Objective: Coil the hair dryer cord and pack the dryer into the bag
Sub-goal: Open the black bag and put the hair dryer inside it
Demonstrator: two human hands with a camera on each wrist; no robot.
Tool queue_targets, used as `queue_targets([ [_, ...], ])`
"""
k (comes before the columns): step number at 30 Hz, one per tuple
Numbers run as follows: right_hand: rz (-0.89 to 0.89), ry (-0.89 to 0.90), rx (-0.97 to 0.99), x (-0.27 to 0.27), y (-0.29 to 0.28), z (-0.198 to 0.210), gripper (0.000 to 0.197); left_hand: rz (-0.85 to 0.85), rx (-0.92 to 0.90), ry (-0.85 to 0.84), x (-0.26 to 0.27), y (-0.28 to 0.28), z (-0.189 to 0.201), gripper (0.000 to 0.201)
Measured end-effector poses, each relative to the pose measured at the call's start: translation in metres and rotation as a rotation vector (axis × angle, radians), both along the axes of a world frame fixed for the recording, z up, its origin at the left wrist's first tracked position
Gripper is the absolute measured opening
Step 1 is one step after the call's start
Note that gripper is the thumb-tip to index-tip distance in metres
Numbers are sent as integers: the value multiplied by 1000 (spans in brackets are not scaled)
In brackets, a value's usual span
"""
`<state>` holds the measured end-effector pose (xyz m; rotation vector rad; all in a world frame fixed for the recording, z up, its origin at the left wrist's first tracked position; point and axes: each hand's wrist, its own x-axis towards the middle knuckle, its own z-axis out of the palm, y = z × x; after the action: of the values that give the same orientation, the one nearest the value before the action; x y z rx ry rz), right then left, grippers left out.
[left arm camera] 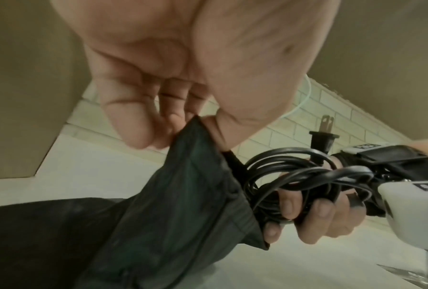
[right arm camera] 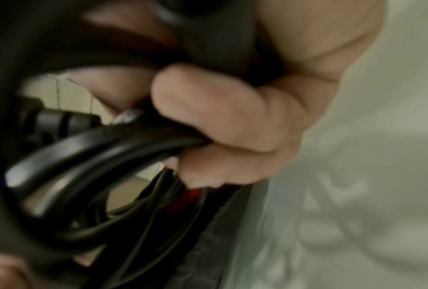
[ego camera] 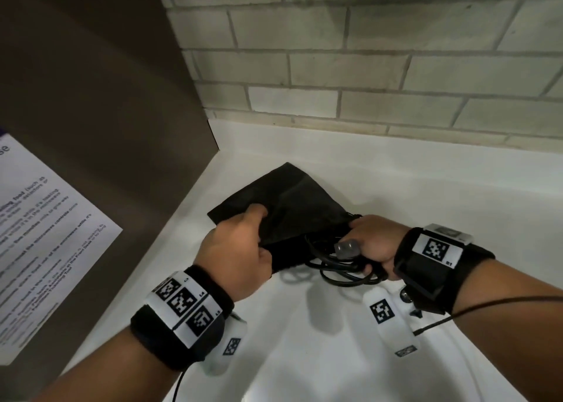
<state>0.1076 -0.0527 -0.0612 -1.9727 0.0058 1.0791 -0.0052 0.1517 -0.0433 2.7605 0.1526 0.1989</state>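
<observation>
A black fabric bag (ego camera: 292,209) lies on the white counter (ego camera: 396,182). My left hand (ego camera: 243,246) grips the bag's near edge; in the left wrist view the thumb and fingers pinch its rim (left arm camera: 198,127) and hold the mouth up. My right hand (ego camera: 376,244) is curled round the coiled black cord (ego camera: 338,272) right at the bag's mouth. The loops (left arm camera: 294,168) bunch in the fist, and the two-prong plug (left arm camera: 323,136) sticks up. The right wrist view shows fingers (right arm camera: 223,125) wrapped round the cord (right arm camera: 96,146). The dryer's body is not plainly visible.
A pale brick wall (ego camera: 365,66) runs behind the counter. A dark brown panel (ego camera: 106,112) stands close on the left, with a printed paper notice (ego camera: 45,234) on it. Bare counter surface (ego camera: 320,356) lies in front of the hands.
</observation>
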Motion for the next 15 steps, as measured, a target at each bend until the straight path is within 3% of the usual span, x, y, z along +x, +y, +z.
queue_targets([
  [3,-49,-3,7,-1,4,1,9,-9,-19,34,1,-4,-1,33],
  [5,-51,-39,-25,0,8,-1,14,-56,-107,-12,-1,-12,-3,25],
  [7,-26,-76,-62,-1,14,-2,27,-101,-198,-100,-4,-22,-3,27],
  [10,-19,-128,-78,-4,24,-4,7,-191,-327,-206,-7,-37,3,32],
  [12,-48,-145,-72,-2,28,-7,20,-244,-359,-197,-10,-43,5,29],
  [15,-80,-134,-61,-4,38,-8,20,-261,-317,-139,-17,-47,4,26],
])
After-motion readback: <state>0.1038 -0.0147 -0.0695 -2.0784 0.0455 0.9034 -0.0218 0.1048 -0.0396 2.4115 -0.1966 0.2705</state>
